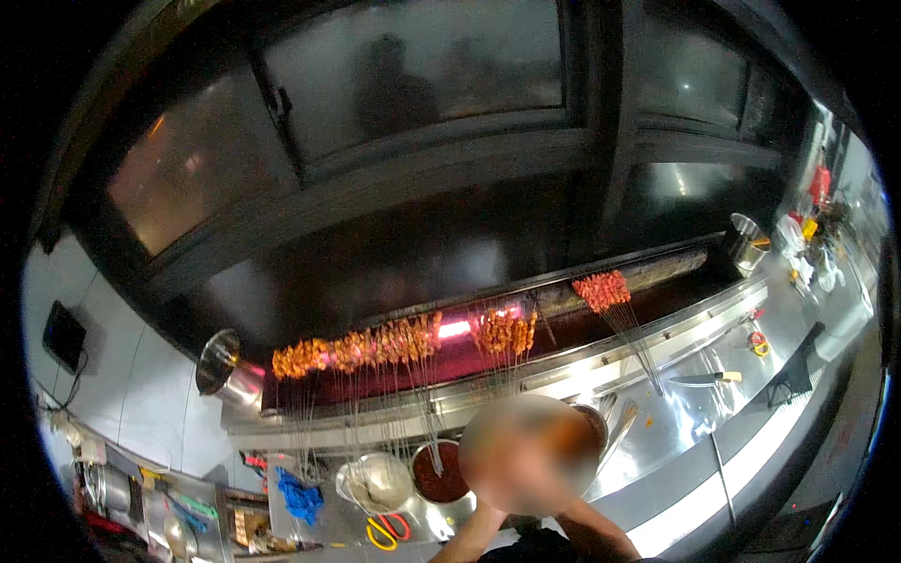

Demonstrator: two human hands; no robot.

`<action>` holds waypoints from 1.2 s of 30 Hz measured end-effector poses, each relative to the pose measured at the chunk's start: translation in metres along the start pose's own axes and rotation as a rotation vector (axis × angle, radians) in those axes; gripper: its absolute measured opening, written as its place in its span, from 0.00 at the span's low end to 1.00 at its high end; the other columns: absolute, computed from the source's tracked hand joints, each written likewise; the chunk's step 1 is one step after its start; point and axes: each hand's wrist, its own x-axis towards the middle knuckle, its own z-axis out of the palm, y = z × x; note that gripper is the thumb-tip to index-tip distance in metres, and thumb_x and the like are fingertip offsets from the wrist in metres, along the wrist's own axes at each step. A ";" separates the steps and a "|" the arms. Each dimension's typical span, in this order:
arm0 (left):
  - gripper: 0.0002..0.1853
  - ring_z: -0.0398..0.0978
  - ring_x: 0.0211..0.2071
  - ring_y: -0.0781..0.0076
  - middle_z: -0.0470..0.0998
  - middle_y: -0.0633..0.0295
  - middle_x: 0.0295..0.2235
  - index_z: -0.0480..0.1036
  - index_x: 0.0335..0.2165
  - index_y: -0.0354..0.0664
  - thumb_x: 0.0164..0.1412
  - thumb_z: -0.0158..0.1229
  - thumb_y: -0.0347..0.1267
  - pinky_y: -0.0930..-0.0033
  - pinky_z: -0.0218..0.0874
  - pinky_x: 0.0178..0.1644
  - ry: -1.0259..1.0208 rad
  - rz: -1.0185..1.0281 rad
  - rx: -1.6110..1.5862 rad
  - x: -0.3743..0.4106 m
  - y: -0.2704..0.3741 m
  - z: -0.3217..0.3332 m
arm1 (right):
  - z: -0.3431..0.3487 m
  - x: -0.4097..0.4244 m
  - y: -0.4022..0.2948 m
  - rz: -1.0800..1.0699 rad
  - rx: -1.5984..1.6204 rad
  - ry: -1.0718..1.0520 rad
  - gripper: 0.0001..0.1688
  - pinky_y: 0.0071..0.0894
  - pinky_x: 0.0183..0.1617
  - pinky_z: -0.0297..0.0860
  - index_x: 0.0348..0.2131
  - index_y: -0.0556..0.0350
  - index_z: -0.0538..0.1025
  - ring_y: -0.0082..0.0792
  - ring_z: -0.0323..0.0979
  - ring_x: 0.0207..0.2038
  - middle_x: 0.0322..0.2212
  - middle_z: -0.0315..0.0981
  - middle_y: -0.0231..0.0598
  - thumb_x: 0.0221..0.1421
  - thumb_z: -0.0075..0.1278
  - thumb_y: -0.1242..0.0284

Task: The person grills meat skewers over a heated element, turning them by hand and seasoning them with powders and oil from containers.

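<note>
My left hand (495, 484) and my right hand (550, 487) are close together at the counter's front. A blurred patch covers both, so their fingers and anything in them cannot be made out. Just left of them stands a round metal pot of dark red-brown sauce or seasoning (439, 471), with skewer ends reaching over it. Beyond my hands, a long charcoal-style grill (450, 359) carries browned meat skewers (383, 343) on the left and a smaller browned bunch (504, 332) mid-way. Farther right, a bundle of redder, raw-looking meat skewers (602, 290) rests across it, handles toward me.
A pale metal bowl (380, 484), a blue cloth (298, 495) and yellow-and-red-handled scissors (387, 531) lie to the left. A knife (704, 378) rests on the steel counter (676, 436) at right. Metal buckets stand at the grill's left end (229, 369) and right end (747, 246).
</note>
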 end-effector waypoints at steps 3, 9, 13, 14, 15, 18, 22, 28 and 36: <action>0.26 0.70 0.39 0.60 0.72 0.56 0.36 0.68 0.37 0.41 0.60 0.29 0.47 0.57 0.61 0.45 -0.045 0.072 -0.282 0.027 -0.006 0.019 | -0.018 -0.008 0.015 -0.058 -0.080 -0.047 0.09 0.21 0.27 0.65 0.37 0.57 0.69 0.23 0.64 0.28 0.33 0.70 0.34 0.59 0.41 0.71; 0.16 0.70 0.31 0.76 0.73 0.65 0.32 0.70 0.36 0.40 0.61 0.42 0.39 0.73 0.61 0.34 0.073 0.306 0.222 -0.017 -0.004 0.092 | -0.022 -0.030 -0.019 -0.031 -0.342 0.056 0.15 0.28 0.42 0.64 0.39 0.63 0.68 0.29 0.67 0.36 0.32 0.69 0.39 0.61 0.37 0.69; 0.15 0.69 0.33 0.80 0.74 0.67 0.32 0.72 0.37 0.37 0.59 0.51 0.38 0.79 0.58 0.38 -0.140 0.433 0.724 0.018 0.000 0.081 | -0.016 -0.035 -0.051 -0.422 -0.883 0.132 0.17 0.35 0.38 0.64 0.39 0.63 0.67 0.38 0.67 0.32 0.28 0.68 0.45 0.61 0.35 0.66; 0.15 0.68 0.29 0.82 0.74 0.68 0.28 0.73 0.35 0.35 0.56 0.56 0.37 0.80 0.58 0.34 -0.141 0.417 0.654 0.023 -0.001 0.086 | -0.023 -0.031 -0.051 -0.409 -0.944 0.132 0.17 0.37 0.36 0.64 0.40 0.63 0.66 0.40 0.67 0.32 0.28 0.68 0.46 0.61 0.35 0.67; 0.13 0.68 0.28 0.82 0.74 0.67 0.27 0.74 0.34 0.35 0.55 0.57 0.36 0.80 0.58 0.32 -0.103 0.413 0.655 0.028 -0.002 0.084 | -0.025 -0.030 -0.053 -0.391 -1.008 0.128 0.16 0.38 0.35 0.63 0.40 0.63 0.66 0.41 0.67 0.31 0.27 0.67 0.46 0.61 0.35 0.67; 0.10 0.67 0.23 0.82 0.74 0.67 0.23 0.75 0.30 0.34 0.51 0.61 0.31 0.80 0.58 0.28 -0.002 0.426 0.630 0.036 -0.003 0.081 | -0.019 -0.031 -0.055 -0.522 -1.048 0.176 0.15 0.41 0.32 0.62 0.38 0.63 0.65 0.44 0.66 0.29 0.25 0.66 0.47 0.61 0.35 0.67; 0.07 0.68 0.22 0.82 0.74 0.66 0.21 0.75 0.26 0.34 0.49 0.63 0.28 0.80 0.59 0.26 0.052 0.477 0.535 0.038 0.002 0.097 | -0.002 -0.031 -0.065 -0.570 -1.022 0.216 0.13 0.42 0.30 0.61 0.35 0.63 0.65 0.44 0.65 0.26 0.24 0.65 0.48 0.61 0.37 0.68; 0.10 0.69 0.23 0.80 0.75 0.64 0.23 0.74 0.26 0.33 0.50 0.62 0.31 0.77 0.61 0.28 0.002 0.435 0.446 0.027 0.019 0.109 | -0.003 -0.015 -0.060 -0.639 -1.067 0.211 0.10 0.42 0.29 0.61 0.36 0.62 0.64 0.45 0.63 0.26 0.24 0.64 0.48 0.59 0.39 0.71; 0.13 0.69 0.23 0.80 0.75 0.64 0.22 0.75 0.25 0.34 0.54 0.59 0.36 0.76 0.61 0.29 0.087 0.501 0.632 0.049 0.032 0.092 | 0.017 -0.012 -0.059 -0.449 -0.949 0.185 0.12 0.45 0.36 0.64 0.40 0.63 0.67 0.52 0.66 0.38 0.34 0.66 0.60 0.56 0.40 0.75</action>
